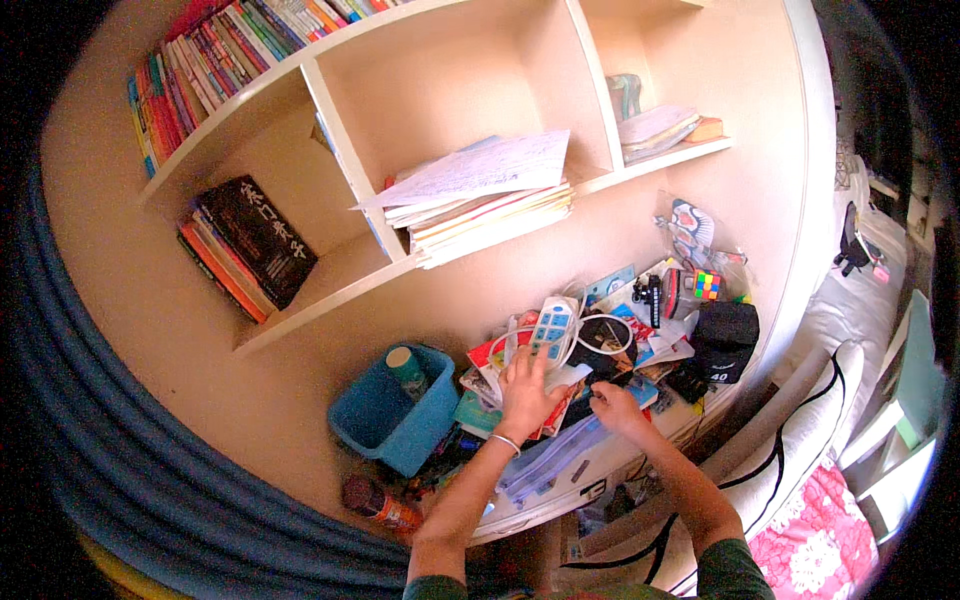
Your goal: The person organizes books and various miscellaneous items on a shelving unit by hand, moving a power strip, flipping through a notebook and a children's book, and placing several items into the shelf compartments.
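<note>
My left hand (527, 393), a pale bangle on its wrist, reaches over the cluttered desktop with its fingers spread. Its fingertips lie at the near end of a white power strip (553, 328) with blue socket faces. The strip's white cable (610, 342) loops to the right over a dark item. Just right of the left hand, my right hand (618, 408) is closed, its fingers curled together above the pile. Something dark is at those fingertips, too small to name. Books and papers (482, 412) lie beneath and around both hands.
A blue plastic bin (383, 437) with a green container inside stands left of the pile. A brown jar (380, 503) is near my left forearm. At right are a black pouch (727, 342) and a puzzle cube (706, 285). Shelves holding stacked papers (490, 215) rise behind.
</note>
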